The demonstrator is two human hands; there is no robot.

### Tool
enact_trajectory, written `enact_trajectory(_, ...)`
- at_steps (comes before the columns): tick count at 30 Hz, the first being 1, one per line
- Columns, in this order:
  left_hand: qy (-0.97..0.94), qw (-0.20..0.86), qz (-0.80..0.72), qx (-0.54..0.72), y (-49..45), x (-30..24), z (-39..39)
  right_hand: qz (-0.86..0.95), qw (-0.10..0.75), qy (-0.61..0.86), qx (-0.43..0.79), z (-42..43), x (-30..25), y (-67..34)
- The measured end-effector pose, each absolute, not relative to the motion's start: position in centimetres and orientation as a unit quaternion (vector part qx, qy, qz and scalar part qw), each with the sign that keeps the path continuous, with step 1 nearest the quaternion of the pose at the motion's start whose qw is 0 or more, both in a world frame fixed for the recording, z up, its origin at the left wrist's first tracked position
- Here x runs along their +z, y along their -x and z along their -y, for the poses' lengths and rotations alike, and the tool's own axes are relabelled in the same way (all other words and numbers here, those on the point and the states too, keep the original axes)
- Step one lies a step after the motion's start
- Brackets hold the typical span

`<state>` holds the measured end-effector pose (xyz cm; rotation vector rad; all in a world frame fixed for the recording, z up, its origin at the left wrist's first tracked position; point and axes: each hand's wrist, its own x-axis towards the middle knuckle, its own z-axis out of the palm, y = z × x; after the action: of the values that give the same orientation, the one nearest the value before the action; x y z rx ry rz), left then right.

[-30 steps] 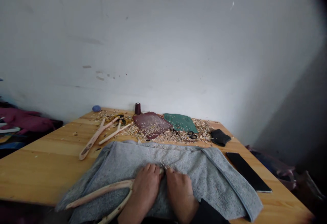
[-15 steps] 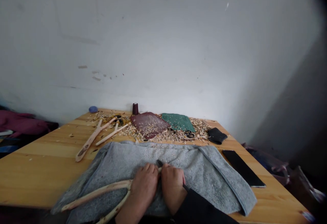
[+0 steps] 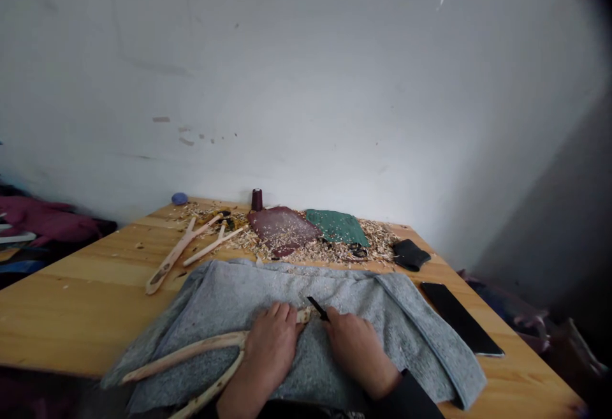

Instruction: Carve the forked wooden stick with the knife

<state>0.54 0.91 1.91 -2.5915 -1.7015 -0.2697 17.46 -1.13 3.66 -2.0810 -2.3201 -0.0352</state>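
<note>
A peeled, forked branch (image 3: 205,346) lies across the grey cloth (image 3: 229,304), its two prongs pointing left and toward me. My left hand (image 3: 276,336) is closed over its stem, and the stem's cut end sticks out just past my fingers. In my closed right hand (image 3: 356,345) is a knife (image 3: 316,307) with a dark blade. The blade points up and left, close to the stem's end; whether it touches the wood I cannot tell. The knife's handle is hidden inside my fist.
Two more forked sticks, a larger one (image 3: 172,254) and a smaller one (image 3: 215,245), lie at the left. Wood shavings (image 3: 335,252) surround a maroon sheet (image 3: 284,224) and a green sheet (image 3: 337,226). A thread spool (image 3: 257,199) stands behind. A black phone (image 3: 459,317) lies at right.
My right hand has moved right and toward me, away from my left hand, bringing the knife blade and the stem's end into view. The left hand keeps its hold on the branch.
</note>
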Motion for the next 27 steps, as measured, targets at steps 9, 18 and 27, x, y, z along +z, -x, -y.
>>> enact_trajectory(9,0.853,0.05,0.514,-0.072,-0.5,0.6,-1.0,0.754,0.004,0.656,-0.019,1.6,4.2,-16.7)
enact_trajectory(18,0.852,0.047,0.517,-0.07,-0.5,0.7,-0.9,0.758,-0.004,0.651,-0.029,1.8,4.0,-16.2)
enact_trajectory(27,0.864,0.039,0.498,-0.06,-0.4,0.8,-1.3,0.748,-0.027,0.663,-0.027,2.1,5.0,-15.1)
